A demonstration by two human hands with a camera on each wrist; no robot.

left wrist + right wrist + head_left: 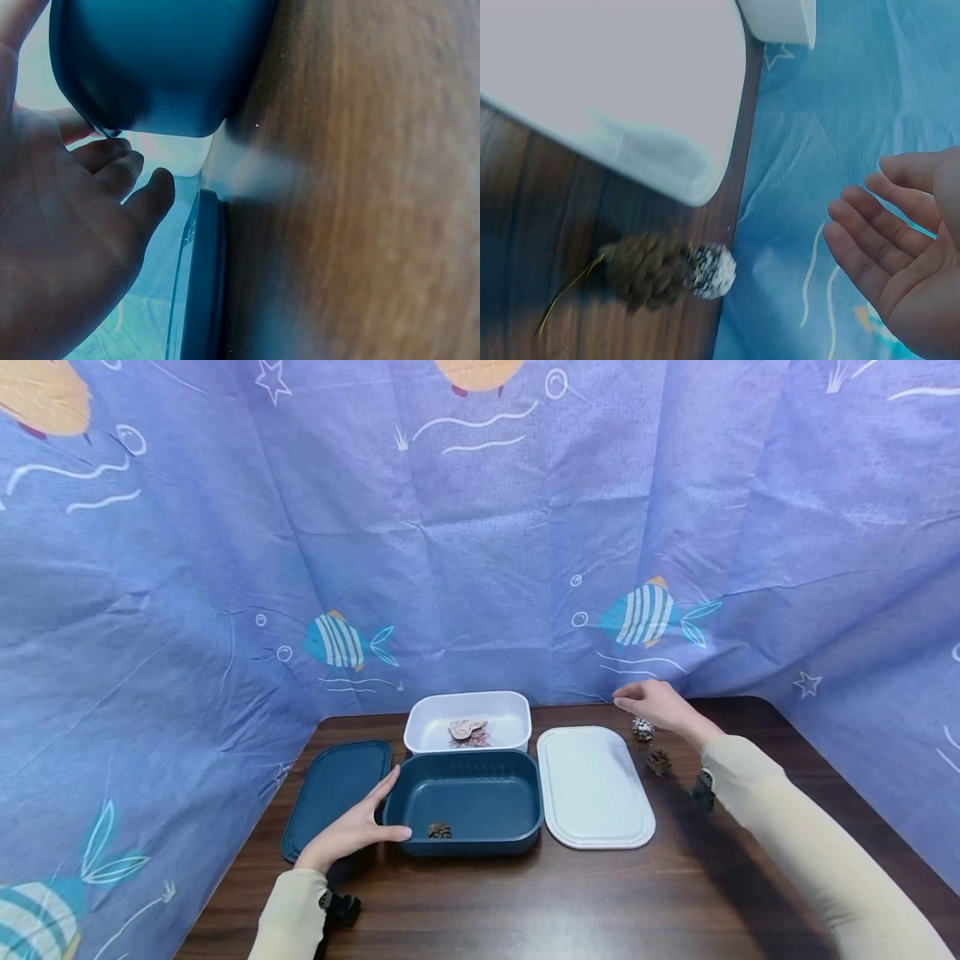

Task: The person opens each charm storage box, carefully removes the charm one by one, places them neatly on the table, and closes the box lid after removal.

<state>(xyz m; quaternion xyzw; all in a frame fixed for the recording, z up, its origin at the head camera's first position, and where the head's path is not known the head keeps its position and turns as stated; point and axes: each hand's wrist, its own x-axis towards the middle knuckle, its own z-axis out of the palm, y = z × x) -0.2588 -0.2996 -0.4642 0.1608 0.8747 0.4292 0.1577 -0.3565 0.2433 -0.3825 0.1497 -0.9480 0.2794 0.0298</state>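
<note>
My left hand [358, 827] grips the left end of a dark blue rectangular container [480, 842], thumb at the near rim and fingers along the side. A brown pine cone [439, 831] lies inside near the front wall, partly hidden by it. Above the table's far right side, my right hand [660, 706] hovers with loosely bent fingers and nothing in them. Below it are a white-tipped pine cone [642, 729] and a brown pine cone [659, 763]; in the right wrist view the brown pine cone [649, 270] has a gold string.
Behind the blue container stands a white container [517, 720] with flat, light brown pieces [467, 730] in it. A dark blue lid [337, 789] lies at the left, a white lid [596, 789] at the right. Patterned blue cloth [480, 568] hangs around the wooden table [487, 902].
</note>
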